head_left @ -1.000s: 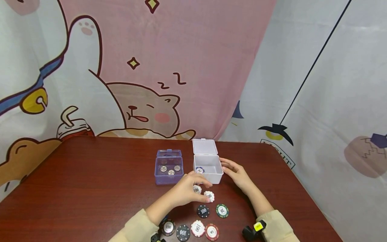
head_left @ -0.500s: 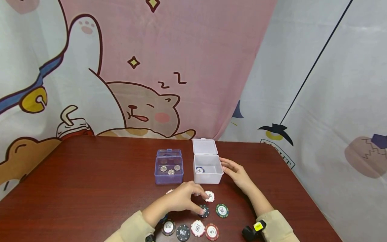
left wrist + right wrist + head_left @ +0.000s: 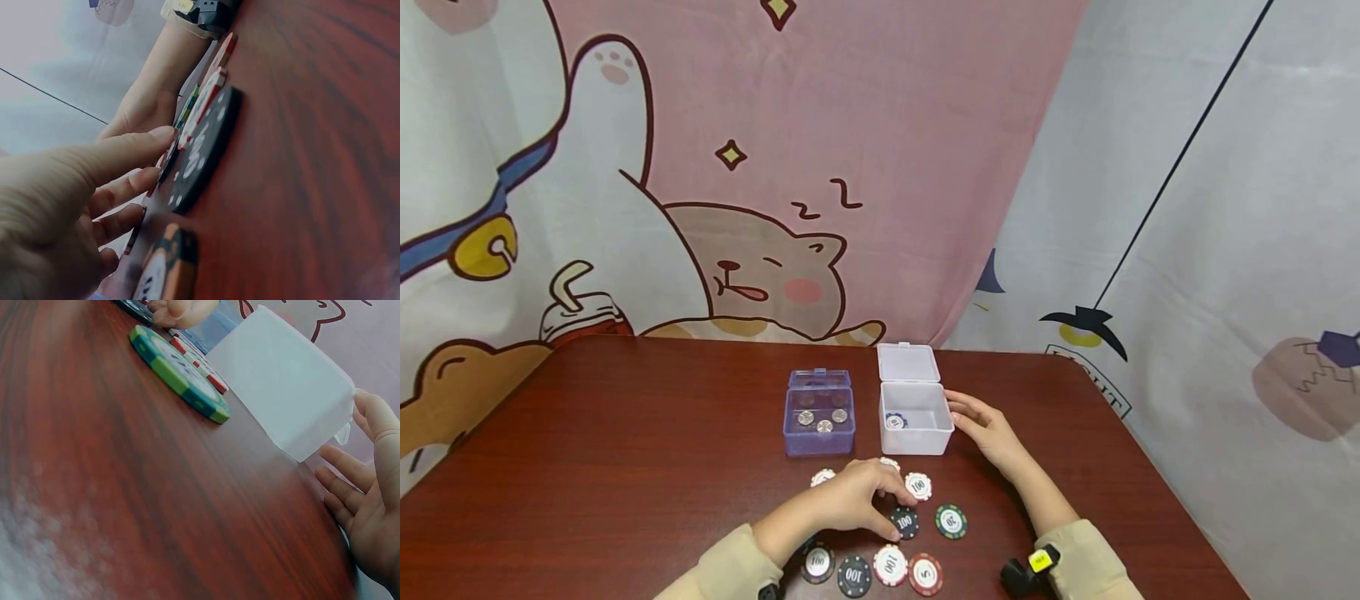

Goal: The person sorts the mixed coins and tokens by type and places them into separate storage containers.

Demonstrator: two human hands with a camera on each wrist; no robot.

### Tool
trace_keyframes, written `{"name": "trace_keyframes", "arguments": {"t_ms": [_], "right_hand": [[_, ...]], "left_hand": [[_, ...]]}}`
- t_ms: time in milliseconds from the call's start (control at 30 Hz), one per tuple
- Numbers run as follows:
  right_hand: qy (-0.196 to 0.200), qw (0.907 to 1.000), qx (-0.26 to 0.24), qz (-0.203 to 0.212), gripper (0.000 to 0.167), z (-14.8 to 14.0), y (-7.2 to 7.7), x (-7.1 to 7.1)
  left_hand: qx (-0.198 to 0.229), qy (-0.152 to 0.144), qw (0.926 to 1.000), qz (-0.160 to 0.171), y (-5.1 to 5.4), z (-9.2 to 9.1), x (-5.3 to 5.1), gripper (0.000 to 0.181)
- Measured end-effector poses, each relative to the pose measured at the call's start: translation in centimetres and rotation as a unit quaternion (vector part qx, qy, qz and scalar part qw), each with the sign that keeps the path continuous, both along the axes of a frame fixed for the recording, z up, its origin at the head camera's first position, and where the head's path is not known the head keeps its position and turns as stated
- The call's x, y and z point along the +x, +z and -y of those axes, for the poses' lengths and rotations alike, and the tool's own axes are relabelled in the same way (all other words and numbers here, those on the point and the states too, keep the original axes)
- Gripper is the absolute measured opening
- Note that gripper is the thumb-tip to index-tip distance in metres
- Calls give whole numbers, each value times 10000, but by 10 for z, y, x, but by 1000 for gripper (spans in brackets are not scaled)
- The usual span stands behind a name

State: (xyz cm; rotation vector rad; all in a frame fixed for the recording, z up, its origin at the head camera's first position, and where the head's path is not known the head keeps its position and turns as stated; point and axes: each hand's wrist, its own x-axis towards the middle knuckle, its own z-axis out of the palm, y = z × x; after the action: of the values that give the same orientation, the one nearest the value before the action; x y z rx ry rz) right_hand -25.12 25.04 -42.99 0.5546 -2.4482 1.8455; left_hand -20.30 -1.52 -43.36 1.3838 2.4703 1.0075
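Note:
My left hand (image 3: 855,497) is over the chips, its thumb and index finger at opposite edges of a black poker chip (image 3: 906,522) marked 100, pinching it flat on the table. In the left wrist view that black chip (image 3: 167,159) sits between thumb and fingertips. My right hand (image 3: 992,435) touches the right side of the white box (image 3: 927,443) with loosely extended fingers. The box's lid stands up, and a blue-and-white chip (image 3: 896,422) lies inside. White chips (image 3: 918,486) lie just beyond the left hand, which partly covers others.
A blue see-through box (image 3: 820,446) with its lid up holds several silver coins (image 3: 824,427), left of the white box. A green chip (image 3: 951,522) lies to the right. A red chip (image 3: 926,575), a white chip (image 3: 891,566) and dark chips (image 3: 854,577) line the near side.
My left hand has come back from the white chips toward me, and its thumb and index finger have closed in on the black chip. The right hand has stayed at the white box.

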Motion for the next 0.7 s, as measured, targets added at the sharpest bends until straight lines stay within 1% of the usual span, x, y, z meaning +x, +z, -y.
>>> {"name": "trace_keyframes", "arguments": {"t_ms": [100,233,500,700], "right_hand": [[3,10000,-22,28,43,0,0,0],[0,10000,-3,8,43,0,1,1],[-3,10000,8,-15,43,1,1,1],[14,10000,3,-18,43,1,1,1]], "left_hand": [[-137,14,9997,-179,-1,-1,0,40],[-326,99,9988,-357,-1,-2,3,42],[-455,164,9981,-391,4,-4,7,40],[-521,226,9974,-446,3,-4,6,37]]}}
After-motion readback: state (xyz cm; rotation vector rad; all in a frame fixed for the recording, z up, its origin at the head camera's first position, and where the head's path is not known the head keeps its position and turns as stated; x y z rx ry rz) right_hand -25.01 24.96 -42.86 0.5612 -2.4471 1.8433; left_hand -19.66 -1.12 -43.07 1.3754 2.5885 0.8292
